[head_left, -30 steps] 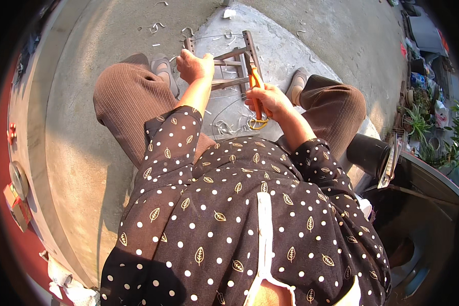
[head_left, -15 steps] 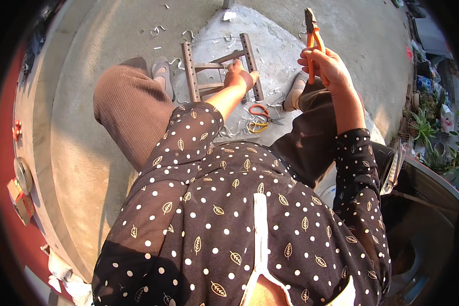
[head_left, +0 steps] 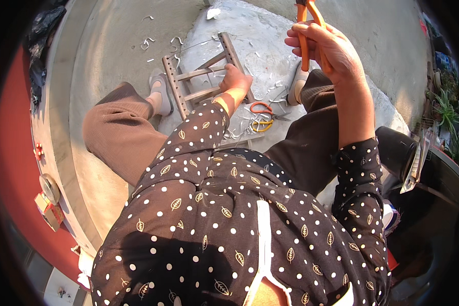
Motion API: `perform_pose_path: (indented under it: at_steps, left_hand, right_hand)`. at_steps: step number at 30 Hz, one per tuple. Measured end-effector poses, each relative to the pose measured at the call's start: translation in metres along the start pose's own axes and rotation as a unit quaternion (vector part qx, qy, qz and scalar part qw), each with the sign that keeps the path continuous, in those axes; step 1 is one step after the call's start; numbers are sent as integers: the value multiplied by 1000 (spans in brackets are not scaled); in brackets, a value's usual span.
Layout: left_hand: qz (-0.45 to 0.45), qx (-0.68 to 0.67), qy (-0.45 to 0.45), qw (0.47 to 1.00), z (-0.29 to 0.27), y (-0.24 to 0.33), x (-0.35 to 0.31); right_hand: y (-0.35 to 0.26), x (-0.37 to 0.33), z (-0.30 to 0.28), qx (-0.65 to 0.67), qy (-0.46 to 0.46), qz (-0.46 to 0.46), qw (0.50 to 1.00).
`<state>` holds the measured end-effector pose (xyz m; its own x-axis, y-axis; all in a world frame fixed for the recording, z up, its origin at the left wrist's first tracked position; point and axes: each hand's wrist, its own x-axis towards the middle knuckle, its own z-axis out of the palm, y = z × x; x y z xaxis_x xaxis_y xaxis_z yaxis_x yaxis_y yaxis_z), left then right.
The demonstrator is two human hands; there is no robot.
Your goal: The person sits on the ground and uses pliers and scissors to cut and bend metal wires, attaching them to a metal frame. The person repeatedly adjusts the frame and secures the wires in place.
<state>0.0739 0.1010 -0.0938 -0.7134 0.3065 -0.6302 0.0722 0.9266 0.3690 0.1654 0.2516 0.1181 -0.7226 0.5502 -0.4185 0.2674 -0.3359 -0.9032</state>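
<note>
My left hand (head_left: 235, 79) is closed round the right rail of a small wooden stool frame (head_left: 173, 84), which stands tilted between my feet. Holes run along its two rails, with crossbars between them and a thin wire or cord strung across the far end. Up at the right, well apart from the frame, my right hand (head_left: 336, 53) grips a pair of pliers (head_left: 304, 46) by the orange handles. The jaws are mostly cut off by the picture's upper edge. Scissors (head_left: 262, 108) with red and yellow handles lie on the ground near the frame.
White strip scraps (head_left: 147, 44) are scattered over the concrete and the pale slab (head_left: 250, 20). My shoes (head_left: 160, 94) stand on either side of the frame. At the right are a dark bucket-like container (head_left: 395, 150) and potted plants (head_left: 446, 115). A ledge with a small box (head_left: 49, 210) runs along the left.
My right hand has risen toward the upper edge with the pliers, whose jaws have nearly left the picture. The frame has turned and tilted slightly, with my left hand still on it.
</note>
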Motion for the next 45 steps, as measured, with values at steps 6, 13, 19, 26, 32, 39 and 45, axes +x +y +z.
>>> perform_pose_path:
  at_steps: [6, 13, 19, 26, 32, 39, 45]
  left_hand:
    - [72, 59, -16, 996, -8, -14, -9]
    - [278, 221, -91, 930, -5, -31, -17]
    - [389, 251, -132, 876, -33, -36, -10]
    - [410, 283, -171, 850, -58, -36, 3]
    - [414, 275, -171, 851, -45, 8, 3]
    - [451, 270, -166, 834, -82, 52, 11]
    - [491, 366, -212, 762, -89, 40, 5]
  right_hand:
    - [1, -8, -18, 22, 2, -17, 1000]
    - [5, -11, -19, 44, 27, -31, 998]
    - [0, -16, -24, 53, 49, 8, 997]
    - [-7, -28, -19, -49, 35, 41, 997]
    - [8, -16, -20, -31, 37, 30, 998]
    - [6, -13, -20, -10, 50, 21, 998]
    - [5, -15, -21, -40, 39, 25, 998]
